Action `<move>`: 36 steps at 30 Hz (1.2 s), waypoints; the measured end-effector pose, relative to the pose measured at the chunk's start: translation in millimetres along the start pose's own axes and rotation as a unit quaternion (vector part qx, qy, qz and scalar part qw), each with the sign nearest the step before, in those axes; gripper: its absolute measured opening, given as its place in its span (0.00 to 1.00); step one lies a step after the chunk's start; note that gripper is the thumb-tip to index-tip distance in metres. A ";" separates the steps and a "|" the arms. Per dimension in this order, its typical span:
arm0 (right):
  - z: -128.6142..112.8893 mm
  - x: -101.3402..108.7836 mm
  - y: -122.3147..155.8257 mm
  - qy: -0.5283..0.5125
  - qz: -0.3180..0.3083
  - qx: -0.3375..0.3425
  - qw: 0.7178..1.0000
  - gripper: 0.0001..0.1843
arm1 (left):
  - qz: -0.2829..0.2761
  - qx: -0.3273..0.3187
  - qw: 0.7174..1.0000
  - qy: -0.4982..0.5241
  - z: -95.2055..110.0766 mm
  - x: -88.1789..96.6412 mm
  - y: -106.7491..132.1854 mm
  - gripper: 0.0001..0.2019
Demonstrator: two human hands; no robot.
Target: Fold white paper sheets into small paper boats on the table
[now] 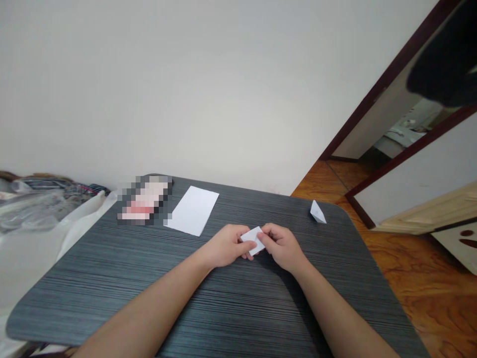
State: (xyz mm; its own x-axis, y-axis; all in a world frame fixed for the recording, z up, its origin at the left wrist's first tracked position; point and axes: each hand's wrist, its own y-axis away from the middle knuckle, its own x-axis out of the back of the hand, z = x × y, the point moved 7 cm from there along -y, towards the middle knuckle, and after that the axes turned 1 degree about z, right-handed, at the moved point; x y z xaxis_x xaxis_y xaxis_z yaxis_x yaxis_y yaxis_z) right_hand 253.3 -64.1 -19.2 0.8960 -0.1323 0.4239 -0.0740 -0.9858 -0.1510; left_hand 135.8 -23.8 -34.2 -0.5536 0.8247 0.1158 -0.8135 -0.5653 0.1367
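Between my two hands is a small piece of folded white paper [250,238], held just above the dark table. My left hand [228,245] pinches its left side, thumb on top and fingers underneath. On the right side, my right hand [282,245] grips the same paper with thumb and fingers closed at its edge. The fingers under the paper are partly hidden. Toward the table's far right corner stands a small folded paper boat [317,212]. Left of my hands lies a flat stack of white paper [194,210].
The dark wood-grain table [208,308] has its far edge against a white wall [208,89]. A pixelated flat object [147,199] lies at the far left. Plastic-covered cloth [52,209] borders the left side. Wooden floor [413,263] and a doorway are to the right.
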 end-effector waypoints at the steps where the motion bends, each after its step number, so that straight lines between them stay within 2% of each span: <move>1: 0.1 -0.3 -0.2 -0.005 -0.002 0.001 1.000 0.11 | -0.001 -0.001 1.000 -0.003 0.6 -0.1 0.2 0.11; 5: -2.6 -1.2 -1.2 -0.012 -0.013 0.008 1.000 0.09 | -0.009 -0.007 1.000 -0.026 3.8 -0.7 2.3 0.11; 10: -9.9 2.1 -1.3 0.018 -0.003 0.026 0.999 0.11 | -0.011 -0.011 0.998 -0.063 4.7 -0.2 3.7 0.10; 23: -10.1 4.0 -2.3 0.029 0.010 0.024 0.999 0.10 | -0.022 -0.020 0.995 -0.091 4.5 -0.3 3.2 0.09; 28: -0.9 3.4 -3.0 0.001 0.005 0.008 1.000 0.09 | -0.011 -0.006 0.999 -0.047 2.6 0.5 1.6 0.10; 32: 6.6 3.7 -1.6 -0.024 -0.004 -0.007 1.000 0.10 | 0.020 -0.010 1.000 0.019 6.3 5.2 0.5 0.10; 36: 8.1 4.4 -0.6 -0.021 -0.006 -0.012 1.000 0.10 | 0.041 -0.013 0.998 0.036 7.1 8.7 0.1 0.09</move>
State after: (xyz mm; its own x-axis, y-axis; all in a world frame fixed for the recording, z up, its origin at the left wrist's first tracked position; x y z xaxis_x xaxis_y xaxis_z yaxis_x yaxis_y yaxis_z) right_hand 260.8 -63.3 -24.4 0.9143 -0.1156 0.3881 -0.0724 -0.9896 -0.1241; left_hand 132.1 -16.8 -26.2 -0.6293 0.7753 0.0535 -0.7686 -0.6311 0.1047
